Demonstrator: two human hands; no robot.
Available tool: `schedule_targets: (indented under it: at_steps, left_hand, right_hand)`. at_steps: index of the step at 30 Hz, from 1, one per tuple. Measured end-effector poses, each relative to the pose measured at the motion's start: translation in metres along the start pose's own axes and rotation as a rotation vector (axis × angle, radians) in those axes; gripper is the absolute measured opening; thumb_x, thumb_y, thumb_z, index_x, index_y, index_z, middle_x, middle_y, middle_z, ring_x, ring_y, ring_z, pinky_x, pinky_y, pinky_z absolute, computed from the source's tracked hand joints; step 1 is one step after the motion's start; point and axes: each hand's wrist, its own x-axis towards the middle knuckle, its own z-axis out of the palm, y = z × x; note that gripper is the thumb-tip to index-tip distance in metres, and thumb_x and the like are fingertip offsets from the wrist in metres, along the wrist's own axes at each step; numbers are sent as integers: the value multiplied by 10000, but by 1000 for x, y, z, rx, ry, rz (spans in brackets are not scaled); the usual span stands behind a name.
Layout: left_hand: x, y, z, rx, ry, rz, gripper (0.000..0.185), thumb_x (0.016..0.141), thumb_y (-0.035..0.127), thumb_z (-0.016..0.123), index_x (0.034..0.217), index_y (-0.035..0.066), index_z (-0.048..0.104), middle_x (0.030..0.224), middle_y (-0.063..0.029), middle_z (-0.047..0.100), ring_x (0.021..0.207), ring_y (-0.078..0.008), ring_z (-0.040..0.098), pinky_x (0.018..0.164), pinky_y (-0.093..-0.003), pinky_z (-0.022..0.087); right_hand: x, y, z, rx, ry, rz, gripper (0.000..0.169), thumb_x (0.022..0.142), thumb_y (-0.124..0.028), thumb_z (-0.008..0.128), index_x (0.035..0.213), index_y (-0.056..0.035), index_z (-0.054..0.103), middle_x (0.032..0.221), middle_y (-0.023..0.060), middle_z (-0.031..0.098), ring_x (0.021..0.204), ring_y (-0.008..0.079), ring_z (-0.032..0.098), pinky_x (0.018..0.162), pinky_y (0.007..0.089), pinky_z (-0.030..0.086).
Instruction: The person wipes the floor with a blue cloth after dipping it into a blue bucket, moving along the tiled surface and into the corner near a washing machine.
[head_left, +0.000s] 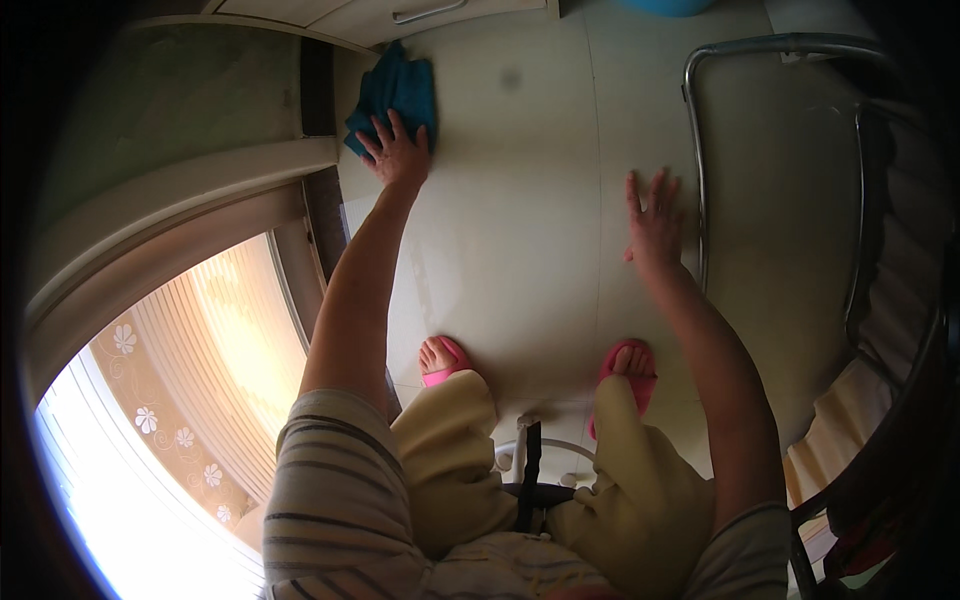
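Observation:
A teal cloth (401, 86) lies bunched on the pale tiled floor (517, 225), beside the wall and below a drawer front. My left hand (399, 156) rests on its near edge with the fingers spread; they do not appear to grip it. My right hand (657, 223) is over the floor on the other side, fingers apart and holding nothing, close to a metal tube frame (697, 150). Whether that hand touches the floor I cannot tell. Both feet, in pink slippers (630, 375), are on the floor between my arms.
A cabinet with a metal handle (429, 13) stands at the top left, a blue round object (667, 6) at the top edge. Left is a door frame with a bright patterned curtain (180, 405). A white wheeled base (555, 446) shows between my legs; draped fabric (900, 285) hangs at right.

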Motion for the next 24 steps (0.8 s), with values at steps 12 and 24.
schedule_targets:
  at_steps: [12, 24]
  left_hand:
    - [-219, -14, -34, 11, -259, 1026, 659, 839, 272, 657, 1433, 235, 372, 1520, -107, 255, 1410, -363, 211, 1099, -565, 268]
    - [-155, -147, -32, 125, -28, 440, 609, 801, 24, 568, 1376, 190, 456, 1468, -93, 363, 1314, -360, 364, 1052, -479, 365]
  right_hand:
    - [-3, -1, 1, 72, 68, 15, 1381, 437, -219, 922, 1519, -234, 65, 1534, 251, 134, 1404, 452, 192, 923, 481, 495]
    - [6, 0, 19, 95, 107, -1, 1387, 436, -228, 933, 1517, -234, 65, 1541, 255, 101, 1406, 454, 182, 978, 496, 451]
